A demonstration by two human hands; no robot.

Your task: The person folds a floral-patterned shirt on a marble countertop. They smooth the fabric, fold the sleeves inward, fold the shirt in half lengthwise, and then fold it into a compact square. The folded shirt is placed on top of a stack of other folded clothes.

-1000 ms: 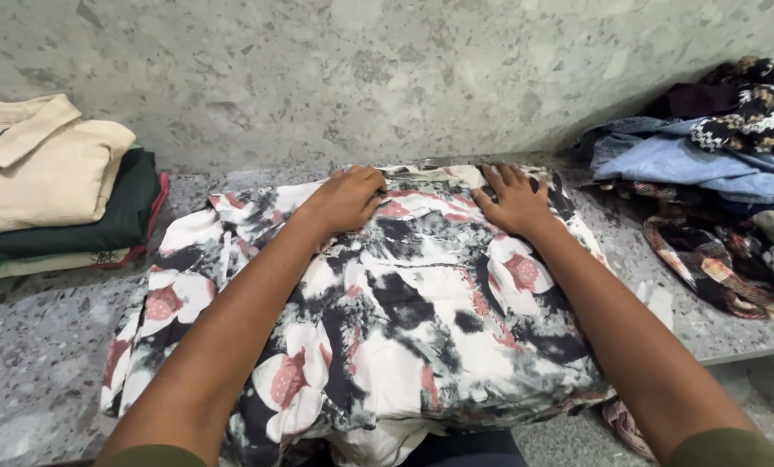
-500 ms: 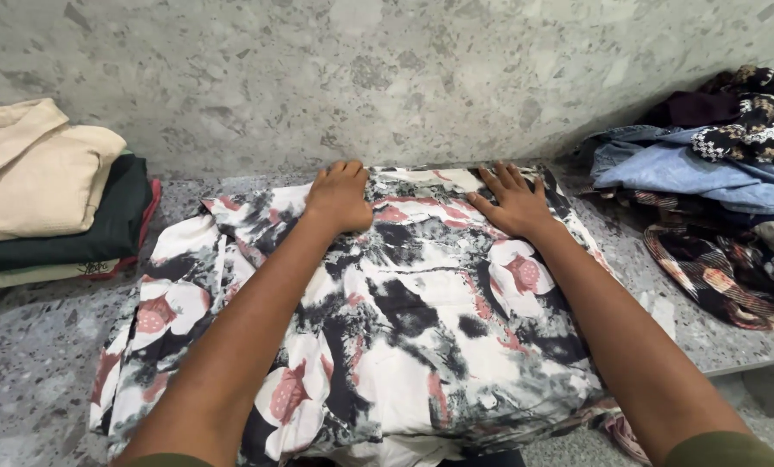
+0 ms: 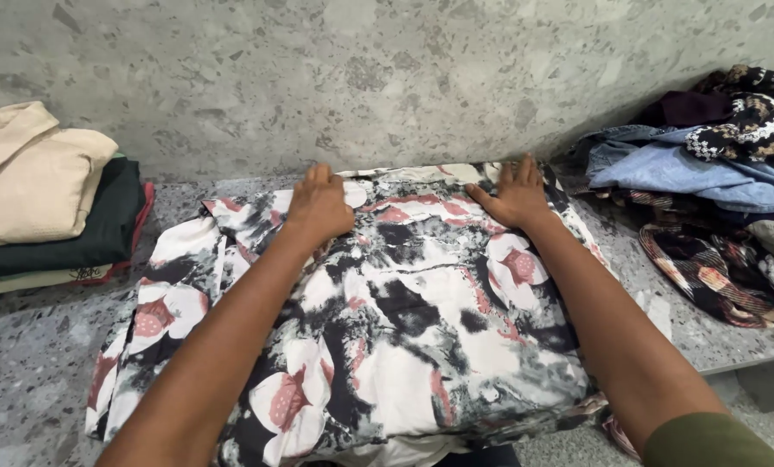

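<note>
Flat on a grey speckled stone counter [image 3: 24, 363] lies a floral-print garment in white, black and muted red [image 3: 404, 329], spread across the middle of the surface with its far edge close to the speckled stone wall [image 3: 361, 78]. Both hands press on its far end: the left hand [image 3: 319, 203] rests palm down with fingers together and slightly curled, the right hand [image 3: 515, 195] lies flat with fingers spread wide, neither gripping anything. To the left, well apart, sits a folded stack of cream, dark green and red clothes [image 3: 45, 207]. To the right, a loose heap of blue denim, plaid and knitted garments [image 3: 716, 199] lies near the floral fabric.
</note>
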